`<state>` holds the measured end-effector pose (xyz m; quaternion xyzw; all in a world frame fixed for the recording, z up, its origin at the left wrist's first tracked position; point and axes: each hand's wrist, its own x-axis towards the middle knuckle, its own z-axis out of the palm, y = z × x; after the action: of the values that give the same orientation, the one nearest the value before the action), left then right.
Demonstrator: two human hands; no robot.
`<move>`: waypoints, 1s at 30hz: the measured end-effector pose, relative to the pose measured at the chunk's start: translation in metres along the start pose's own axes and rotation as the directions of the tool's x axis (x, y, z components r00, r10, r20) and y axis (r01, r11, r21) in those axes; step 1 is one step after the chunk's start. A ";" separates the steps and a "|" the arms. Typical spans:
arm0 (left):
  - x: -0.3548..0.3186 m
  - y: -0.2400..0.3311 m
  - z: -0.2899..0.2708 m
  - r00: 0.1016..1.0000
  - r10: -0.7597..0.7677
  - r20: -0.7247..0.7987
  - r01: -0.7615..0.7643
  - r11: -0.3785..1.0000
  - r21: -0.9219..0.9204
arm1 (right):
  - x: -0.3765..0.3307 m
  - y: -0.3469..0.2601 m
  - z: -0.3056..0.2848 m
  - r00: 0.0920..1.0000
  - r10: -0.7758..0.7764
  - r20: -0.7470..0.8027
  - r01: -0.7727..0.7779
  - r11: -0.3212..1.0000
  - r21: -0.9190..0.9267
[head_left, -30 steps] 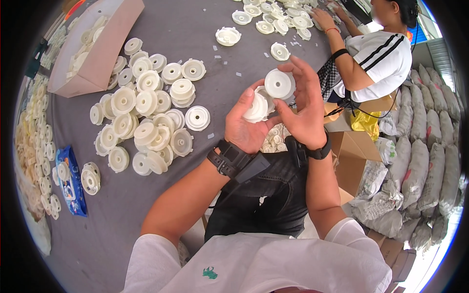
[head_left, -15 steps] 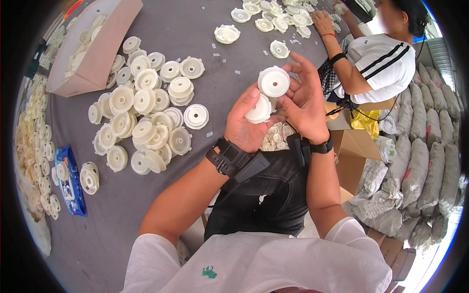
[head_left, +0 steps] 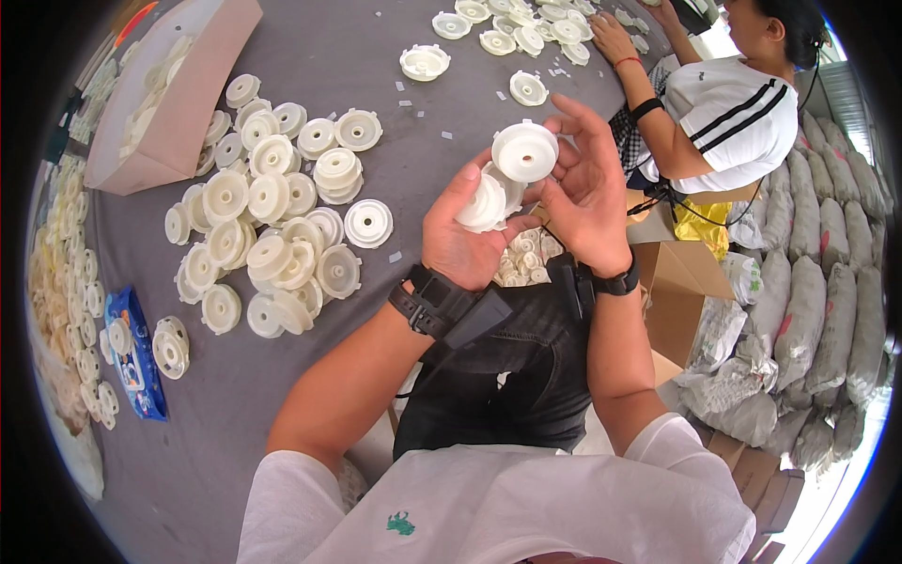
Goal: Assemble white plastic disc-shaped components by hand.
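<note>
Over my lap, both hands grip round white plastic parts with tabs on their rims. My left hand (head_left: 458,226) closes its thumb and fingers on one white plastic disc (head_left: 482,205), tilted. In my right hand (head_left: 590,193) is another white plastic disc (head_left: 524,153), its dished face with a small centre hole turned up. A third pale rim shows between the two discs; which hand bears it I cannot tell. On the grey table left of my hands lies a heap of similar discs (head_left: 272,202), with a single disc (head_left: 367,224) at its near right side.
A pinkish open box (head_left: 178,103) with more parts stands at far left. Beside a blue packet (head_left: 134,352) lies another disc (head_left: 171,348). Small parts sit in a container below my hands. At right are an open carton (head_left: 686,282), stacked sacks (head_left: 799,310) and a co-worker (head_left: 733,122).
My hands have shifted slightly left with the discs. The left hand's disc has tilted away from the right one, so a further pale rim shows between them.
</note>
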<state>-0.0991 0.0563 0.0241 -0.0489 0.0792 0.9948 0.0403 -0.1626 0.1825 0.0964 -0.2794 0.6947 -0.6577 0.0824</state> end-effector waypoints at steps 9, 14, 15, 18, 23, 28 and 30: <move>-0.001 0.001 -0.006 0.999 -0.020 -0.041 0.018 0.999 -0.046 | -0.019 0.001 -0.083 0.985 0.145 0.093 0.007 0.506 -0.863; -0.001 0.002 -0.006 0.999 -0.034 -0.022 0.032 0.997 -0.067 | -0.017 -0.008 -0.065 0.982 0.117 0.151 0.097 0.376 -0.922; -0.001 0.002 -0.008 0.999 -0.035 -0.007 0.034 0.998 -0.052 | -0.012 -0.014 -0.052 0.995 0.039 0.088 0.052 0.554 -0.831; -0.002 -0.002 -0.003 0.999 -0.040 0.003 0.041 0.998 -0.051 | -0.008 -0.017 -0.014 1.000 -0.014 0.010 0.018 0.780 -0.626; -0.003 -0.002 0.001 0.999 -0.052 0.013 0.053 0.998 -0.029 | -0.005 0.005 -0.012 1.000 -0.002 -0.019 -0.011 0.743 -0.670; -0.001 0.001 -0.002 0.990 -0.090 0.107 0.099 0.992 -0.083 | -0.004 0.004 -0.021 0.948 0.257 -0.187 -0.299 0.919 -0.255; 0.000 0.002 -0.005 0.992 -0.084 0.089 0.091 0.993 -0.079 | -0.002 0.002 -0.023 0.952 0.234 -0.196 -0.272 0.941 -0.200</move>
<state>-0.0992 0.0540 0.0196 -0.0112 0.0340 0.9957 0.0852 -0.1722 0.2034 0.0969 -0.1380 0.7993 -0.5800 0.0750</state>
